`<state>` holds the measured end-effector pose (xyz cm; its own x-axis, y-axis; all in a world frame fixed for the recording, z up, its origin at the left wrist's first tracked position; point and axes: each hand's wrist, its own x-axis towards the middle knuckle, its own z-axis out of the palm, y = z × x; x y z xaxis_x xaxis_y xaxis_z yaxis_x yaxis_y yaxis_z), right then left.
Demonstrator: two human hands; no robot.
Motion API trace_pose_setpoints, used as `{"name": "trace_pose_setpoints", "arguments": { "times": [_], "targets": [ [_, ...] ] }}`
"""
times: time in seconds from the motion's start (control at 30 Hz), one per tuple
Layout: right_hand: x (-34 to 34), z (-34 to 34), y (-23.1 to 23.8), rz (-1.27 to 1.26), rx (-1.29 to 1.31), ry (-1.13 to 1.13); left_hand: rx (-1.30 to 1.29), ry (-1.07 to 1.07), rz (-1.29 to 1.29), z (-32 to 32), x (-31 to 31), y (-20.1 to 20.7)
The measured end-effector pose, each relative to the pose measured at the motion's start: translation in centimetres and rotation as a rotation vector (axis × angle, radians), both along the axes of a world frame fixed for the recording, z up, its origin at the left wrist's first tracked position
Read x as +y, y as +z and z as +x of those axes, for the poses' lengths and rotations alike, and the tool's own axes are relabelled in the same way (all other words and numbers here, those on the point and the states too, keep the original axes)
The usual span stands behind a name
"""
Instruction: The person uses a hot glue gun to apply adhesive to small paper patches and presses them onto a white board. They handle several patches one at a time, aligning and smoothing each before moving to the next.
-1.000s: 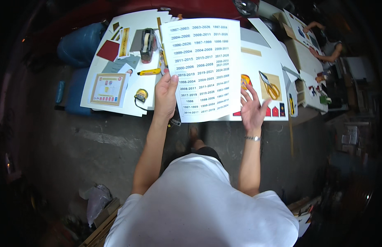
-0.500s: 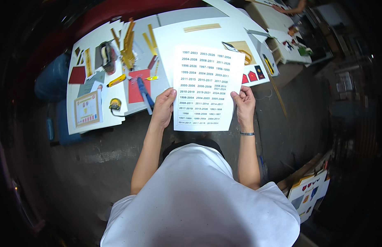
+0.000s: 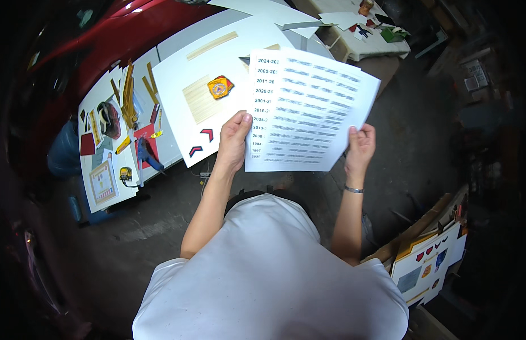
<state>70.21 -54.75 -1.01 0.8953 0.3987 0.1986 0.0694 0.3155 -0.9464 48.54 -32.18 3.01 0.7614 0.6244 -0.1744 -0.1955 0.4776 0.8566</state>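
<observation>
Two white paper sheets with rows of printed text overlap in front of me. My left hand is closed on the left edge of the rear sheet, thumb on top. Closed at the lower right edge of the front sheet, my right hand pinches the paper. That front sheet is smeared by motion and covers most of the rear one, leaving a strip at the left visible. Beyond the papers, on a large white board, lie an orange and yellow badge and red and black chevrons.
On the table at left are a tape dispenser, a yellow tape measure, a blue-handled tool, gold strips and a framed certificate. A second table stands far right. Boards lean at lower right.
The single sheet in view has become two, the front one shifted right over the rear one by my right hand. My view has turned right, so the table appears further left.
</observation>
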Motion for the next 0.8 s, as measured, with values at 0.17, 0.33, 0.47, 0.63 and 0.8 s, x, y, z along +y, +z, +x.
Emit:
{"name": "trace_pose_setpoints", "arguments": {
  "times": [0.17,0.33,0.47,0.63,0.8],
  "targets": [
    [-11.0,10.7,0.8,0.226,0.131,-0.143,0.011,-0.016,-0.005,7.5,-2.8,0.6],
    [-18.6,15.0,1.1,0.371,0.199,-0.137,0.044,-0.076,0.015,12.7,-4.6,0.8],
    [-19.3,14.1,1.4,0.312,0.212,-0.248,0.062,-0.150,0.031,15.3,-4.4,0.5],
    [-17.9,11.6,5.0,0.103,0.176,-0.231,0.070,-0.195,0.027,17.8,-4.7,0.4],
    [-19.0,11.5,8.7,0.319,0.160,-0.276,0.030,-0.199,0.019,19.0,-4.8,0.2]
  ]
}}
